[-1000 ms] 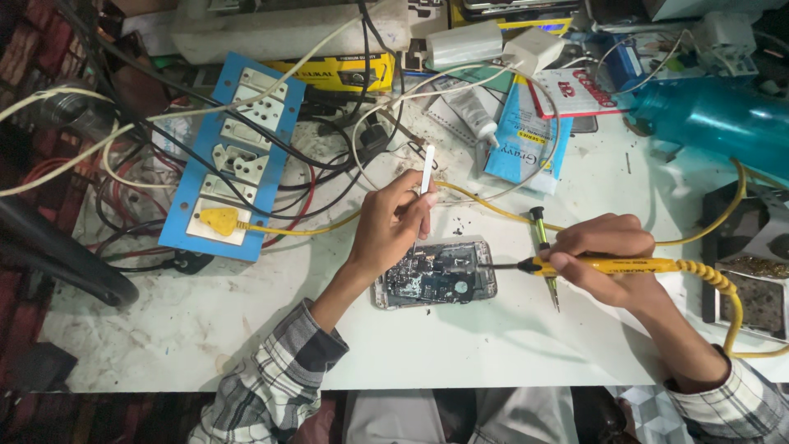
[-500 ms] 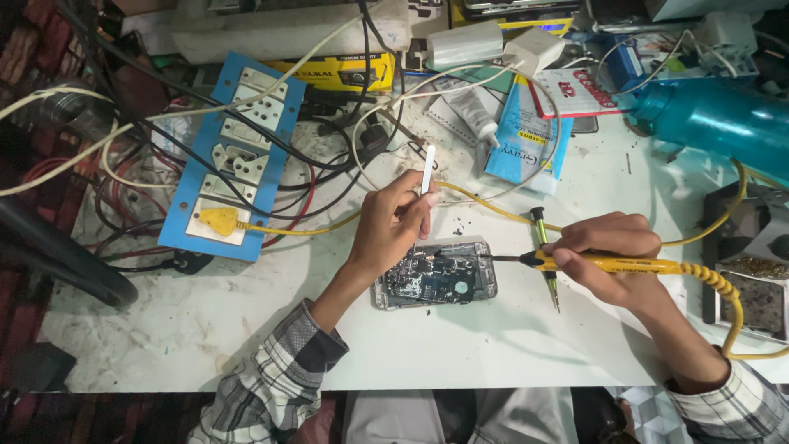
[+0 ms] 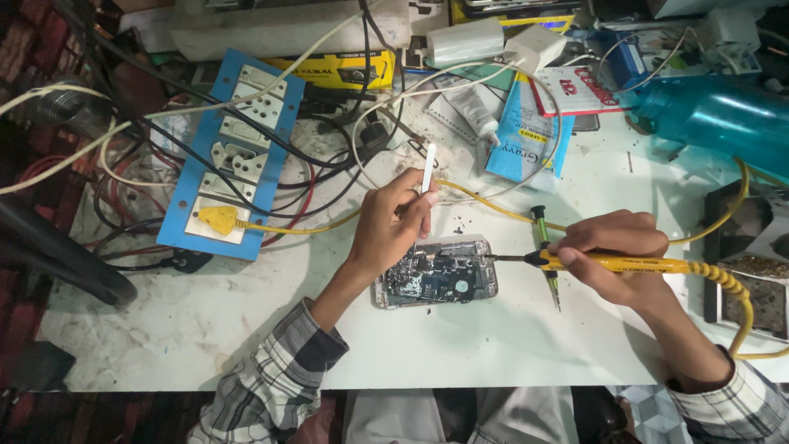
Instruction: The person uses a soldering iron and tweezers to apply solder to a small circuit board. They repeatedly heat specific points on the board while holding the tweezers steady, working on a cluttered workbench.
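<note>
An opened phone (image 3: 440, 275) with its circuit board bare lies on the white table (image 3: 205, 329). My left hand (image 3: 394, 222) rests at the phone's upper left edge and pinches a thin white stick-like tool (image 3: 427, 168) that points up and away. My right hand (image 3: 612, 251) grips a yellow soldering iron (image 3: 625, 263); its metal tip touches the phone's right edge. A green-handled screwdriver (image 3: 546, 255) lies on the table just left of my right hand, partly under the iron.
A blue socket board (image 3: 234, 156) with a yellow plug (image 3: 218, 219) and tangled cables fills the left. A teal bottle (image 3: 715, 115), blue packets, a tube and white chargers crowd the back. A soldering stand (image 3: 752, 271) sits at the right edge.
</note>
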